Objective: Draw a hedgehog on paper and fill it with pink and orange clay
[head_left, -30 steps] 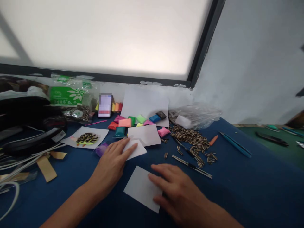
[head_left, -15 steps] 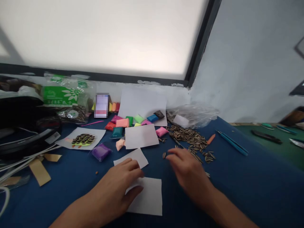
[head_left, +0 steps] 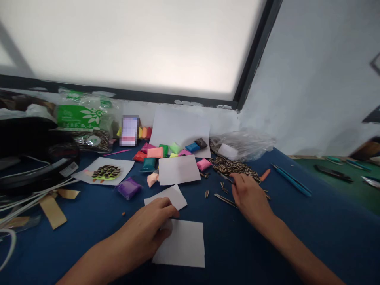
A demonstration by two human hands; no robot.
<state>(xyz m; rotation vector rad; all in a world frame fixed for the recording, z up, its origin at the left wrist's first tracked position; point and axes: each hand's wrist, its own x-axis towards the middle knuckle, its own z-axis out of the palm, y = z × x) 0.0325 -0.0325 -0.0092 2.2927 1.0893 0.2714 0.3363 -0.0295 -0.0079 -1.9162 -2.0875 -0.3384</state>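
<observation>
My left hand (head_left: 157, 225) is curled over the left edge of a small white paper sheet (head_left: 184, 245). A pale, translucent bit shows between its thumb and fingers, too hidden to name. Close behind lies another piece of white paper (head_left: 169, 196). My right hand (head_left: 251, 196) is at the front of a pile of striped sunflower seeds (head_left: 234, 165). Its fingertips are closed at the end of a thin, dark tool (head_left: 225, 177) lying by the seeds. A second slim metal tool (head_left: 225, 200) pokes out beside that hand. A few loose seeds (head_left: 207, 194) lie between both hands.
Small coloured clay packets (head_left: 155, 152) surround a white card (head_left: 179, 170). At left are a seed-covered picture (head_left: 107, 173), a purple packet (head_left: 129, 188), a green-and-clear seed bag (head_left: 80, 118) and white cables (head_left: 35, 194). Blue tweezers (head_left: 291, 180) lie at right, near an orange stick (head_left: 265, 175).
My right hand has moved right and slightly forward, uncovering the slim metal tool and loose seeds, and its fingers now meet the dark tool. My left hand stays over the paper.
</observation>
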